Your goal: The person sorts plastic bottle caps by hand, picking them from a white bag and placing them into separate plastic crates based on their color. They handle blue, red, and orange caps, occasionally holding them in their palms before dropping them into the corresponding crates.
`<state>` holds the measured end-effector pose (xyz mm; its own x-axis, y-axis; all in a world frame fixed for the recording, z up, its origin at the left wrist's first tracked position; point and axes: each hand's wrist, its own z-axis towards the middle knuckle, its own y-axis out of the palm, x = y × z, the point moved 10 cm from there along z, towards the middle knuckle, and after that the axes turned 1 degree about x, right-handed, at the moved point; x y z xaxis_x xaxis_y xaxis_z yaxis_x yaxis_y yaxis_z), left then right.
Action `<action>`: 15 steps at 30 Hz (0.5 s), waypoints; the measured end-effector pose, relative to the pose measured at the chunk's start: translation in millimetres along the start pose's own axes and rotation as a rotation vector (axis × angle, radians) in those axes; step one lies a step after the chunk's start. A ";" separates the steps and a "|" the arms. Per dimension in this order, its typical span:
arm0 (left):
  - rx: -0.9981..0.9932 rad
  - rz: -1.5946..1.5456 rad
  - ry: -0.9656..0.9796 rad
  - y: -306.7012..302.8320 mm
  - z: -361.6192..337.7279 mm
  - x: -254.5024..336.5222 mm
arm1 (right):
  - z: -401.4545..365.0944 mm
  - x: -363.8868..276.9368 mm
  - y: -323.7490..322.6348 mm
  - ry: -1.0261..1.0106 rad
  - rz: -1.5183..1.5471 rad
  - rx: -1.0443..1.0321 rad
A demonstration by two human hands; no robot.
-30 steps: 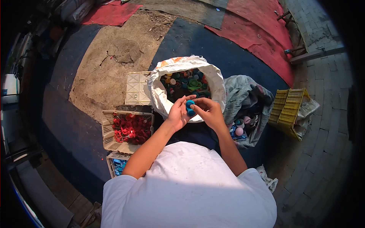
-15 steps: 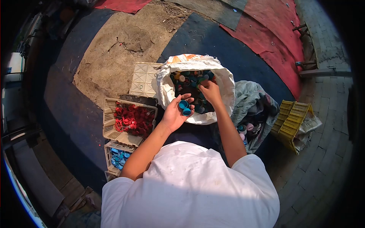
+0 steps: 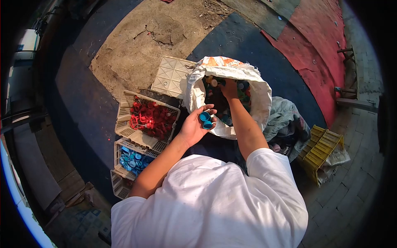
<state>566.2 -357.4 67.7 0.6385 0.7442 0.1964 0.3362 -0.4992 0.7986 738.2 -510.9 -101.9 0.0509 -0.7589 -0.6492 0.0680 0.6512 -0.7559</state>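
Note:
Two teal caps (image 3: pixel 205 120) rest in my left hand (image 3: pixel 196 127), which is palm up with curled fingers at the near left rim of a white woven sack (image 3: pixel 262 99). Bottle caps of several colours (image 3: pixel 244 87) lie inside the sack. My right hand (image 3: pixel 228 88) reaches down among them near the far side; its fingertips are hidden, so what it holds, if anything, does not show. Left of the sack, a beige crate (image 3: pixel 124 111) holds red caps (image 3: pixel 152 120). Blue caps (image 3: pixel 133 160) fill a second crate (image 3: pixel 120 145) nearer to me.
A pale grid-patterned crate (image 3: pixel 170 75) lies behind the red caps. Right of the sack are a grey-green bag (image 3: pixel 285 120) and yellow crates (image 3: pixel 320 149). A third beige crate (image 3: pixel 119 186) is at the lower left. Red matting (image 3: pixel 310 53) covers ground at the upper right.
The view has shifted, so the crates and sack appear displaced. My right hand has gone deeper into the sack, toward its far side. My left hand still holds the two teal caps.

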 end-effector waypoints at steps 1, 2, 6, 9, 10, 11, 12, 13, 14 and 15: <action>0.000 0.000 -0.004 -0.7 -0.6 -0.9 | -0.1 1.4 2.4 0.027 -0.024 0.001; -0.001 0.001 -0.008 -1.3 -0.9 -2.1 | -1.0 4.0 3.4 0.054 -0.050 0.002; 0.002 0.014 -0.006 -0.5 -1.9 -1.4 | -5.0 -2.9 -5.3 0.100 -0.014 -0.111; -0.009 0.008 -0.015 -0.1 -1.4 -2.3 | -11.3 6.6 -8.6 0.125 0.033 -0.124; -0.012 0.011 -0.018 0.2 -1.0 -2.6 | -12.9 12.9 -8.9 0.145 0.071 -0.102; -0.015 0.014 -0.021 0.4 -1.0 -3.4 | -14.7 19.3 -9.4 0.165 0.109 -0.080; -0.014 0.014 -0.024 0.0 -1.1 -4.8 | -16.6 18.6 -14.6 0.178 0.138 -0.078; -0.014 0.014 -0.026 0.0 -0.5 -5.2 | -17.2 17.7 -20.6 0.189 0.167 -0.076; -0.014 0.015 -0.028 0.0 0.2 -5.3 | -16.4 16.6 -26.4 0.199 0.197 -0.072; -0.019 0.017 -0.031 0.2 0.5 -5.6 | -16.4 18.8 -27.2 0.228 0.229 -0.110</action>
<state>563.1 -361.9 66.5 0.6650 0.7216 0.1927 0.3122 -0.5029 0.8060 720.9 -542.8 -95.0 -0.1724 -0.5799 -0.7962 -0.0277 0.8109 -0.5846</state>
